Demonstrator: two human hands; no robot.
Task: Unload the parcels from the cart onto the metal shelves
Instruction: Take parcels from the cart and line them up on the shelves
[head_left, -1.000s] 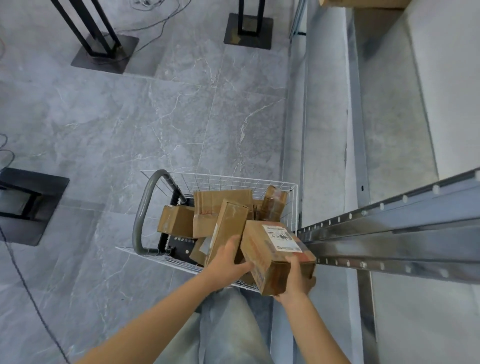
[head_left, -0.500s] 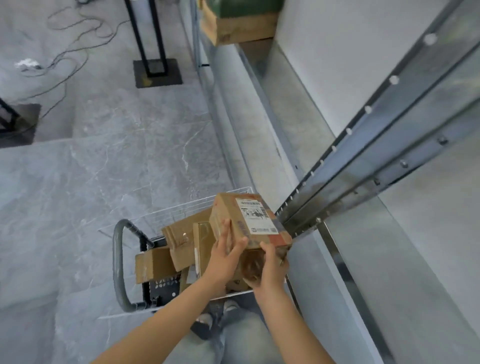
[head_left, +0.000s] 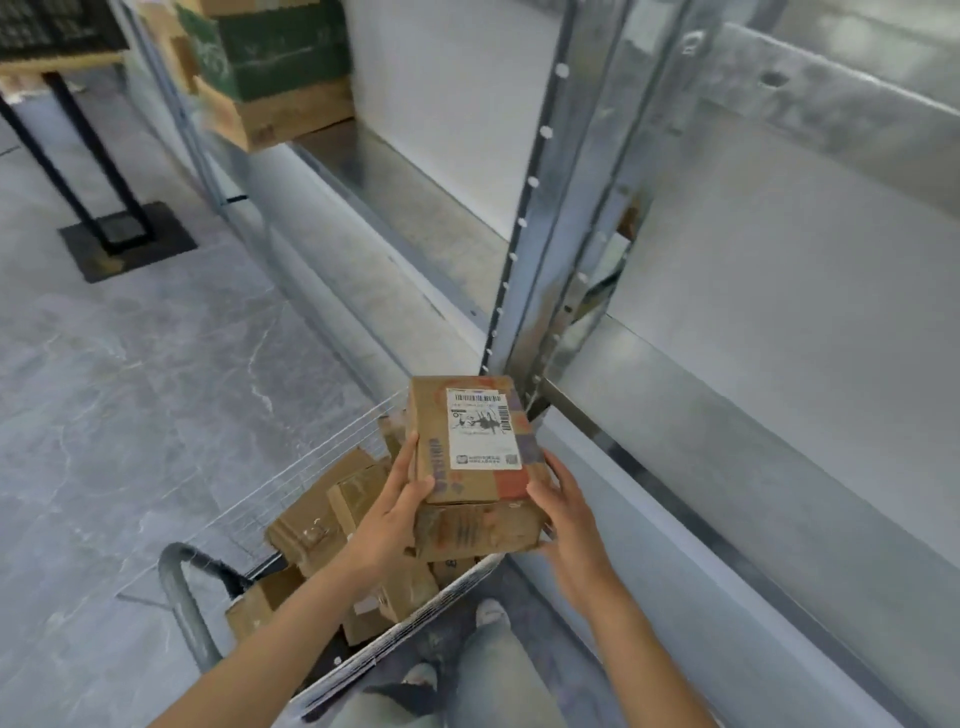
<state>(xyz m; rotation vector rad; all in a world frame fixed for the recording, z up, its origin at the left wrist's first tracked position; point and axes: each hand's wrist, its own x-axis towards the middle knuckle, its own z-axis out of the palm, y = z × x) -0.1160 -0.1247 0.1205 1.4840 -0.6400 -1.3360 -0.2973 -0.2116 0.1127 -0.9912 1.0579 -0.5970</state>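
My left hand (head_left: 400, 506) and right hand (head_left: 563, 512) clasping the parcel (head_left: 475, 462) sides, grip holding it, label up, long axis pointing toward the metal shelves (head_left: 727, 415), above the cart (head_left: 332, 670)

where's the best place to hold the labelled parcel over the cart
By its two long side faces, one hand from each side: the left hand and right hand hold the labelled parcel that way, near its closer end. It lies label up with flat parallel sides, so opposed palms should steady it.
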